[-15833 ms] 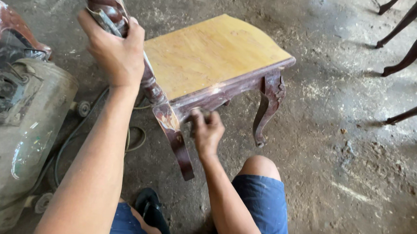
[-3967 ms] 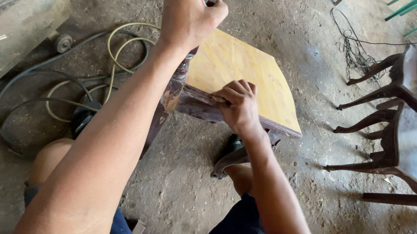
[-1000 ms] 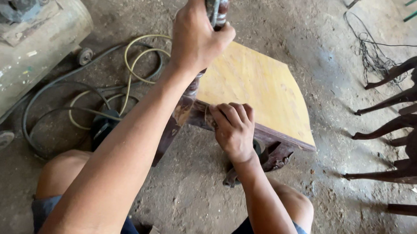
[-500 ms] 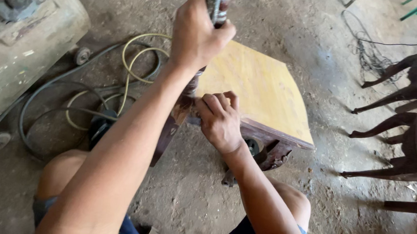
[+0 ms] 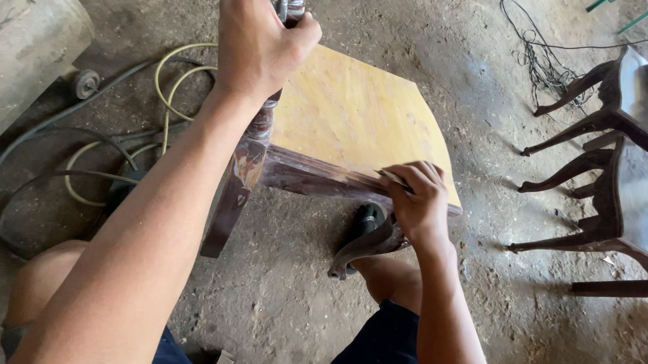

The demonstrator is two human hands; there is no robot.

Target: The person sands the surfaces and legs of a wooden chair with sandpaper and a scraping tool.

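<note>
— Dusty concrete floor [image 5: 287,300] all around us, with hoses [image 5: 116,154] coiled at our left beside the grey compressor tank [image 5: 17,43], and finished dark chairs [image 5: 625,163] well apart on the right. Where do we stand?

— Our left hand [image 5: 261,39] is clenched around the turned upright [image 5: 255,136] of the chair, holding it tilted. The yellow seat board [image 5: 351,112] faces up at us, between our knees.

— And our right hand [image 5: 416,203]?

— Curled against the dark seat rail [image 5: 317,178], fingers pressing a small folded piece, likely sandpaper [image 5: 393,179], onto its edge. We cannot tell more of it.

— What could go wrong?

— We judge the chair rests on few points, so if the left grip slackens while the right pushes, it could twist and drop on our knee [image 5: 386,276]. Pressing unevenly at the corner could round the edge or cut through the stain.

— Anything else?

— The carved front leg [image 5: 365,244] sits just under our wrist; a slip could bang knuckles on it.
</note>
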